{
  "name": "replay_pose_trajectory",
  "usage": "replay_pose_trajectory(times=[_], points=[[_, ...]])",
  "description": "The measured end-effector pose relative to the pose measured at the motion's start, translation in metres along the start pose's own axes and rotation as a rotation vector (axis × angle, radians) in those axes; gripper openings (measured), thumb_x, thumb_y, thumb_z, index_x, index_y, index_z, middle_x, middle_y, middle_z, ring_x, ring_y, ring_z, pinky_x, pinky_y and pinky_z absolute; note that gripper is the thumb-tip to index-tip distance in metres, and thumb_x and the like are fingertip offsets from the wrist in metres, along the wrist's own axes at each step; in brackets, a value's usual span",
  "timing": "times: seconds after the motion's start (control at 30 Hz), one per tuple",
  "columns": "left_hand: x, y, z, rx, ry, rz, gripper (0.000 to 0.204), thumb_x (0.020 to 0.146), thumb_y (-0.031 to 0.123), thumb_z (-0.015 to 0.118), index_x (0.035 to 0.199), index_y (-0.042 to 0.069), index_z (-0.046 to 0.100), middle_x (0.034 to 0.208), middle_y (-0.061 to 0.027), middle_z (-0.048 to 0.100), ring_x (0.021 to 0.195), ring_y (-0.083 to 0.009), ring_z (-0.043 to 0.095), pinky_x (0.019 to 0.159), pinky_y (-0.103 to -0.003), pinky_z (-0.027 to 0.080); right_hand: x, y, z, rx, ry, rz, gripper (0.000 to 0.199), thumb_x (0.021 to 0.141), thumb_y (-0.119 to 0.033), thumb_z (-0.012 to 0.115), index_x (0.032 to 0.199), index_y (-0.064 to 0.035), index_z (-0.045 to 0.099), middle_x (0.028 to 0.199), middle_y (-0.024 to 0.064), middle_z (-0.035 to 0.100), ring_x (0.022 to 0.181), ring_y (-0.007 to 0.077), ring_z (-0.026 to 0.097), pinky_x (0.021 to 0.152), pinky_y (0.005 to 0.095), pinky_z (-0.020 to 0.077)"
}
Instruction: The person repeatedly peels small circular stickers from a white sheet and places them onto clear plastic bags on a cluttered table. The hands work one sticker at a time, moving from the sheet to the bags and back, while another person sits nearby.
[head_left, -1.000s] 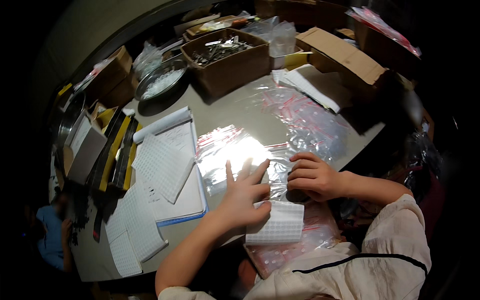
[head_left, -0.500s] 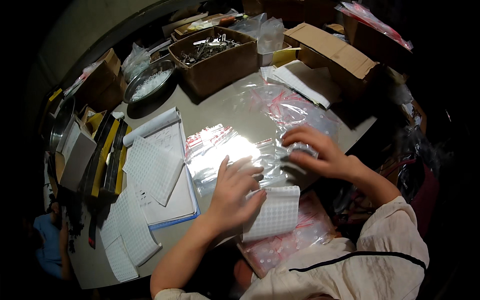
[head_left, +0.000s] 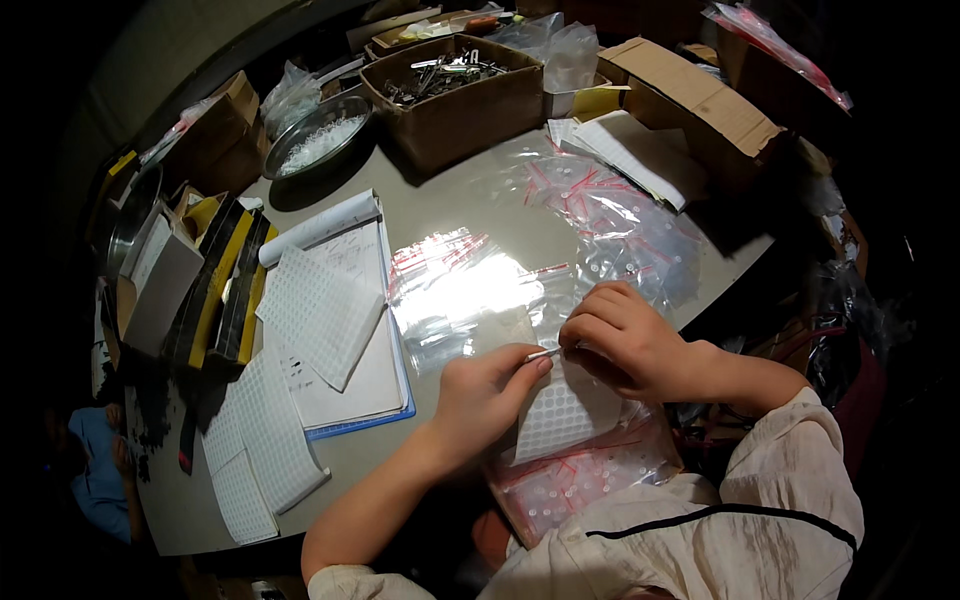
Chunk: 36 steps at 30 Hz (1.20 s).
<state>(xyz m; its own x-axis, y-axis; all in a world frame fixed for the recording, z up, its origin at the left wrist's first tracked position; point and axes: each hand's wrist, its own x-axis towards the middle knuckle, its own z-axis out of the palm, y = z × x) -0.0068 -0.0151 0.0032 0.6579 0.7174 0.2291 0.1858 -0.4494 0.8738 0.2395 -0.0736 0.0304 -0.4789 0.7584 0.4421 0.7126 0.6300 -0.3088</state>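
Over a sticker sheet (head_left: 565, 415) on the desk (head_left: 470, 195), the left hand (head_left: 485, 395) pinched a thin metal pin (head_left: 543, 353), while at its two o'clock the right hand (head_left: 625, 340) curled its fingers onto a clear bag (head_left: 600, 215).

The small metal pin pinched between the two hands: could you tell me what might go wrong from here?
The small metal pin is thin and held only at its ends by the left hand and right hand, so it might slip into the clear zip bags and be hard to spot. The white dotted sheet beneath could shift.
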Motion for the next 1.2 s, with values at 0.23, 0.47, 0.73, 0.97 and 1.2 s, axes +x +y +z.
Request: replay_pose_trajectory(times=[0.23,0.47,0.73,0.97,1.2], points=[[0.005,0.015,-0.004,-0.116,-0.038,-0.264,0.026,0.101,0.02,0.068,0.113,-0.002,0.076,0.08,-0.0084,0.075,0.072,-0.0088,0.062,0.067,-0.029,0.053,-0.003,0.004,0.015,-0.208,0.105,-0.193,0.047,0.067,-0.002,0.071,0.113,-0.0033,0.063,0.097,0.0122,0.061,0.093,0.035,0.06,0.09,0.0473,0.048],[0.002,0.003,0.001,0.01,0.02,-0.124,0.021,0.1,0.018,0.068,0.11,0.001,0.074,0.083,-0.0131,0.075,0.071,-0.0126,0.068,0.066,-0.032,0.055,0.022,0.028,-0.002,0.154,0.048,0.064,0.012,0.09,-0.009,0.074,0.097,-0.0024,0.067,0.091,0.0127,0.067,0.085,0.0313,0.064,0.081,0.0412,0.0503],[0.001,0.0,0.002,0.2,0.088,0.2,0.013,0.093,0.018,0.074,0.098,0.005,0.074,0.089,-0.0145,0.073,0.08,-0.0302,0.071,0.067,-0.039,0.054,0.043,0.072,0.024,0.055,-0.235,0.218,0.027,0.093,-0.025,0.075,0.096,0.0007,0.066,0.087,0.019,0.069,0.081,0.0381,0.066,0.073,0.0453,0.0506],[0.014,-0.014,-0.003,0.483,0.137,0.362,0.013,0.091,0.01,0.07,0.1,0.0,0.069,0.125,-0.0259,0.068,0.121,-0.043,0.061,0.104,-0.05,0.047,0.057,0.089,-0.025,-0.03,-0.478,0.497,0.037,0.09,-0.032,0.081,0.099,0.0007,0.065,0.085,0.0176,0.068,0.079,0.0308,0.066,0.072,0.0415,0.0503],[0.012,-0.02,0.0,0.414,0.104,0.335,0.014,0.091,0.008,0.068,0.1,-0.004,0.066,0.128,-0.0291,0.067,0.125,-0.0454,0.06,0.107,-0.052,0.046,0.078,0.092,0.008,0.348,-0.28,0.244,0.022,0.092,-0.013,0.076,0.106,-0.001,0.063,0.096,0.0089,0.07,0.087,0.0183,0.066,0.08,0.0347,0.0527]])
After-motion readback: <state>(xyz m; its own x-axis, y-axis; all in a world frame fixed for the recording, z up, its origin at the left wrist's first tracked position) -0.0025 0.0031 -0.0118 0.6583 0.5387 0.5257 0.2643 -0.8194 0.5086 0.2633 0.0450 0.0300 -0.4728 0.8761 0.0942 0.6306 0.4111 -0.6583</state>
